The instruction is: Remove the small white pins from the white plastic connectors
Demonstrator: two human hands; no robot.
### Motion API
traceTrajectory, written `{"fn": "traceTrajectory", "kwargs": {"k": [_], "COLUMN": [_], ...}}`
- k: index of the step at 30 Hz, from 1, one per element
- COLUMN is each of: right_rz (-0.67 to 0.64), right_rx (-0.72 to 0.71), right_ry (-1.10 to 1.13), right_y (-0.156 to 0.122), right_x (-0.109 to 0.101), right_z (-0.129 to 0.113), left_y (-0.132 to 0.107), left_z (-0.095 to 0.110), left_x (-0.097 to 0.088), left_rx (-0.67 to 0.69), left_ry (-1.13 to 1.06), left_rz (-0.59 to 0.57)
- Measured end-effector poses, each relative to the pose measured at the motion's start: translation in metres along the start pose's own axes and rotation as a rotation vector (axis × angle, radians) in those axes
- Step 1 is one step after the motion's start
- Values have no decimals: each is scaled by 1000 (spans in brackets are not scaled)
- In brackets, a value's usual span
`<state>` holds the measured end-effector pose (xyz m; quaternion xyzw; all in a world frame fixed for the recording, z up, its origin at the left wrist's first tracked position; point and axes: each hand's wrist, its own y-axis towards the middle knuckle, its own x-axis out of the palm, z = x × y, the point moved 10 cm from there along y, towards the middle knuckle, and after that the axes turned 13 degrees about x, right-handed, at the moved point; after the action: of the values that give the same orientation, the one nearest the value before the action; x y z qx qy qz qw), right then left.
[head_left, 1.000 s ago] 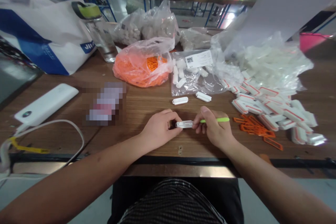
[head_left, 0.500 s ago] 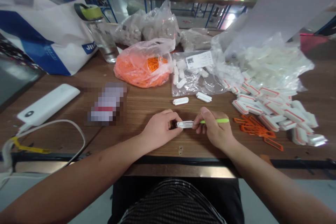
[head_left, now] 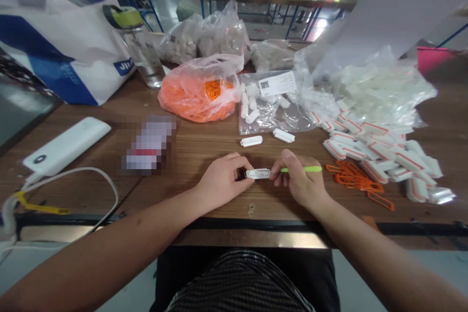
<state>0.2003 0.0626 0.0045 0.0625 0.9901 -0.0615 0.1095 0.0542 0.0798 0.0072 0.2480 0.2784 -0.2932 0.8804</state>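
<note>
Barely anything is altered: a slim lime-green pen [head_left: 306, 169] is seen slightly further right than a moment ago, while the rest of the scene is kept much as it was. A narrow white plastic strip [head_left: 257, 173] is held over the wooden tabletop [head_left: 190, 156], its left end clenched in the left hand [head_left: 223, 180]. The pen is grasped in the right hand [head_left: 300, 180], which is close against the strip's right end. Whether the pen's tip meets the strip cannot be told, as it is hidden by fingers. Just ahead, 2 loose white plastic pieces [head_left: 251, 141] are left lying below a clear plastic bag [head_left: 274, 119].
</note>
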Motion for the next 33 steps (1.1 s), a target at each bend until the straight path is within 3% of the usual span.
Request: {"fn": "traceTrajectory", "kwargs": {"k": [9,17,28,33], "right_rz": [14,38,9,-11], "right_rx": [101,8,14,-82], "right_ry": [37,58,23,-72], "right_y": [7,-1,2,-2], "right_x": [-2,-8,-3,0], "right_z": [11,-3,5,-7], "left_y": [1,0,1,0], "left_z": [0,-2,-1,-1], "left_x": [-1,0,0,-1], "left_rx": [5,-1,-3,-5], "left_ry": [-2,2,-2,-2], "left_rz": [3,-2,0,10]}}
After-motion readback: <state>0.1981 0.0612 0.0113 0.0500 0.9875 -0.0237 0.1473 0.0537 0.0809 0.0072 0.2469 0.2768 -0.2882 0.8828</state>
